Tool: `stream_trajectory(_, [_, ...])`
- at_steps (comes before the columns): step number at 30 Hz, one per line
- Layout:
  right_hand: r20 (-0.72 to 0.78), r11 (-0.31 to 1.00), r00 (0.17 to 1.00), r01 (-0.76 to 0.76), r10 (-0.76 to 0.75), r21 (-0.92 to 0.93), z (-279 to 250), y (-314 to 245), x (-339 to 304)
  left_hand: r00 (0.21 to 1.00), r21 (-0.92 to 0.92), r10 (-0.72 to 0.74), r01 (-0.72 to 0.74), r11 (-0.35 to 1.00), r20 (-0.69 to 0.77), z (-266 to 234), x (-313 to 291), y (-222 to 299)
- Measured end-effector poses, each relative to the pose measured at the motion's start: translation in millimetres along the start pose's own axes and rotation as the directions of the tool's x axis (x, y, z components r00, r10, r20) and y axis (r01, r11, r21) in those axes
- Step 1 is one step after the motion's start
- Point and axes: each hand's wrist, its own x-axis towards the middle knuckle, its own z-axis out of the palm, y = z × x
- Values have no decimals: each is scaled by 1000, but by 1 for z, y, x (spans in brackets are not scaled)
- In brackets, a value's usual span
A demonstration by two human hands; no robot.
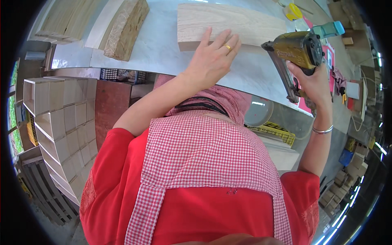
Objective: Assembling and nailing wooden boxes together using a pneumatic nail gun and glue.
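Note:
On the bench, a long pale wooden piece (245,22) with box-like sides lies in front of me. My left hand (212,59) rests over its near edge, fingers stretched out and slightly spread, a ring on one of them. My right hand (312,81) is wrapped round the grip of a black and gold nail gun (296,47). The gun's nose is at the right end of the wooden piece, close to its near edge; I cannot tell whether they touch. Its magazine slants down toward the bench's front edge.
Stacked pale boards (67,18) and a rough-sided wood block (126,30) stand at the bench's left. A yellow tape roll (292,12) lies at the far right. Wooden boxes (67,122) are stacked on the floor at left. A yellow crate (273,132) sits below the bench.

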Motion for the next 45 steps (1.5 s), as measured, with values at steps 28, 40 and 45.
stream_trajectory(28, [102,959,993,-22,53,-284,-15,1,27,997,6,-6,6,1000,-74,13,0,2])
stream_trajectory(40, [-355,891,853,-441,381,-103,-43,70,-20,888,-401,-326,183,898,-324,-3,-37,-113])
stream_trajectory(45, [-428,864,903,-201,-19,-461,-52,238,-55,947,-832,-321,151,534,-34,25,-17,-142])
